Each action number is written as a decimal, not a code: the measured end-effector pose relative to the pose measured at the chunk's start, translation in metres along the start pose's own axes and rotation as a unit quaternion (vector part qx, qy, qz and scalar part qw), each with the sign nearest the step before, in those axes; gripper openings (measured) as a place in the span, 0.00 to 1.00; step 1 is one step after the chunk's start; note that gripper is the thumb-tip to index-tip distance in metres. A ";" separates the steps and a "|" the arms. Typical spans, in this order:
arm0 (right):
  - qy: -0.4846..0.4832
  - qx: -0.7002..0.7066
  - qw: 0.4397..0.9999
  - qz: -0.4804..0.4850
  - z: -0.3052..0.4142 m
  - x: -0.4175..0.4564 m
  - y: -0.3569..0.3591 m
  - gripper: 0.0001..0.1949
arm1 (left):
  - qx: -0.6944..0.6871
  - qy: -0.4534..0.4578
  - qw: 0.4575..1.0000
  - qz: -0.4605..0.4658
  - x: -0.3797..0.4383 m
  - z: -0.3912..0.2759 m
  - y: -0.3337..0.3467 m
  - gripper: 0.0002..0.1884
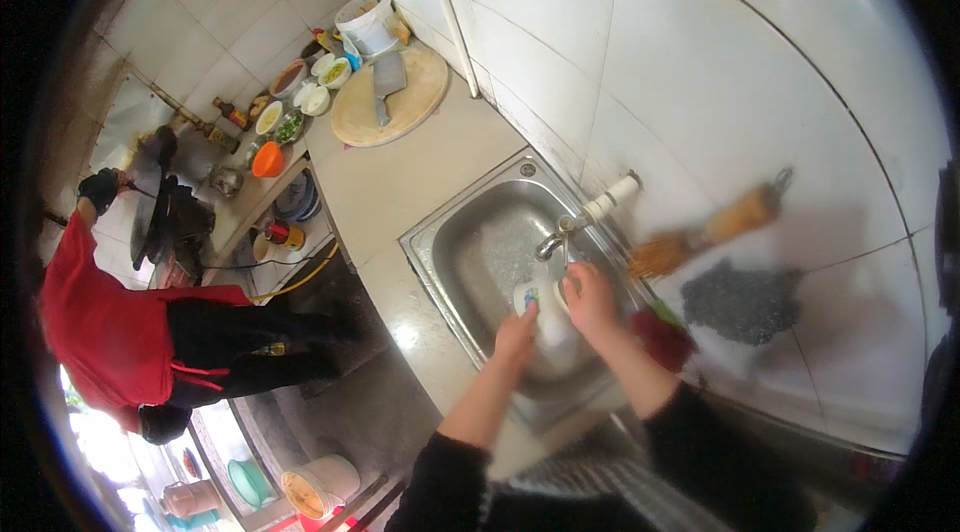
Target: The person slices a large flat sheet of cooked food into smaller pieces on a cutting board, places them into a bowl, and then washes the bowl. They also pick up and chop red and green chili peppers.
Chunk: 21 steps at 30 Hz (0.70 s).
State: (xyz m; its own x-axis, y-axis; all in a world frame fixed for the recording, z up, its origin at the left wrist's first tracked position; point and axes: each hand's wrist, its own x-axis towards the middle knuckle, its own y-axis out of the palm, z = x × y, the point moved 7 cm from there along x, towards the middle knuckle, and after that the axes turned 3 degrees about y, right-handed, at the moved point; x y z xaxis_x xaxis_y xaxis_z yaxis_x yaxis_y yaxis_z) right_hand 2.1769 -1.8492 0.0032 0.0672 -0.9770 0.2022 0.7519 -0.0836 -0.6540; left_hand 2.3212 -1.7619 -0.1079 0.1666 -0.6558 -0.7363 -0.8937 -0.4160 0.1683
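Both my hands are inside a stainless-steel sink (426, 262). My left hand (514, 340) grips a small white dish with a blue and green pattern (526, 297), thumb on the patterned side. Just below the metal tap (553, 242), my right hand (591, 301) has its fingers closed on a white curved rim (561, 296). Whether this rim belongs to a second dish or to the same one, I cannot tell. A pale blur between the hands hides part of the basin floor.
A cleaver (388, 78) lies on a round chopping board (427, 93) on the counter, near bowls of ingredients. A brush (709, 228) and a dark scouring pad (742, 301) hang on the right-hand wall. At left, a person in red (112, 314) stands by a wok (144, 220).
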 end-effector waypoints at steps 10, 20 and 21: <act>-0.132 0.000 0.991 0.030 0.106 0.027 -0.064 0.11 | 0.018 -0.044 0.997 -0.064 -0.065 0.020 -0.052 0.36; -0.114 -0.102 0.987 0.040 0.136 -0.024 -0.057 0.21 | 0.304 0.152 0.927 0.156 -0.180 -0.048 -0.012 0.27; -0.064 -0.133 0.985 0.089 0.127 -0.047 -0.065 0.23 | 0.381 0.187 0.888 0.180 -0.185 -0.045 -0.004 0.24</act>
State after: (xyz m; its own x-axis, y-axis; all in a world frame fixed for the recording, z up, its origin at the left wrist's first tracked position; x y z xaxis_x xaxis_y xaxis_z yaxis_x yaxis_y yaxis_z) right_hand 2.2077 -1.7734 0.1287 0.2767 -0.9498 0.1461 0.5242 0.0217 -0.8513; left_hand 2.3127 -1.6673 0.0566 -0.1866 -0.8820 -0.4328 -0.9157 0.3157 -0.2487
